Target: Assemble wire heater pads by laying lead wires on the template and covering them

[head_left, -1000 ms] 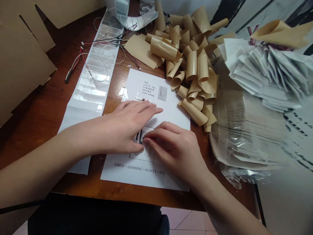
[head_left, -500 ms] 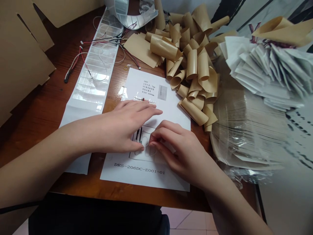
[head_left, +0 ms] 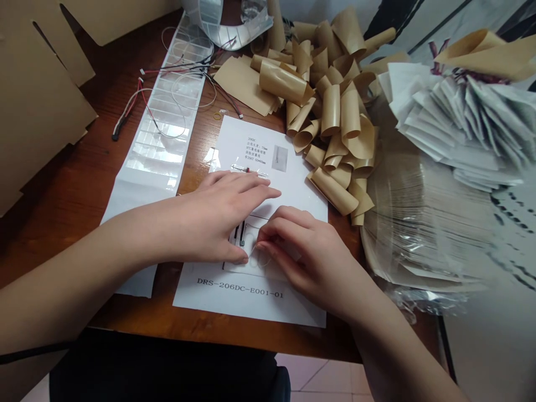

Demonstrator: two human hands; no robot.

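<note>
My left hand (head_left: 224,209) lies flat with its fingers stretched over the printed sheet (head_left: 238,298). Its thumb presses down inside the drawn rectangle on that sheet. Black wires (head_left: 242,233) come out from under the palm, ending in a small grey tip near the thumb. To the right, my right hand (head_left: 307,257) is pinched shut on a thin white wire, which forms a faint loop (head_left: 263,262) on the paper. Most of the wiring is hidden beneath both hands. Beyond the left fingers, a bit of red wire and a clear strip (head_left: 257,173) show.
Left of the sheet runs a label strip (head_left: 161,145) with several wire harnesses (head_left: 184,70) lying across it. Rolled brown paper pieces (head_left: 330,111) are heaped behind. Stacked papers in plastic (head_left: 431,223) stand at right, cardboard (head_left: 37,100) at left.
Both hands keep almost the same pose. The whole view has shifted very slightly, and the small grey tip shows a little more clearly beside my left thumb.
</note>
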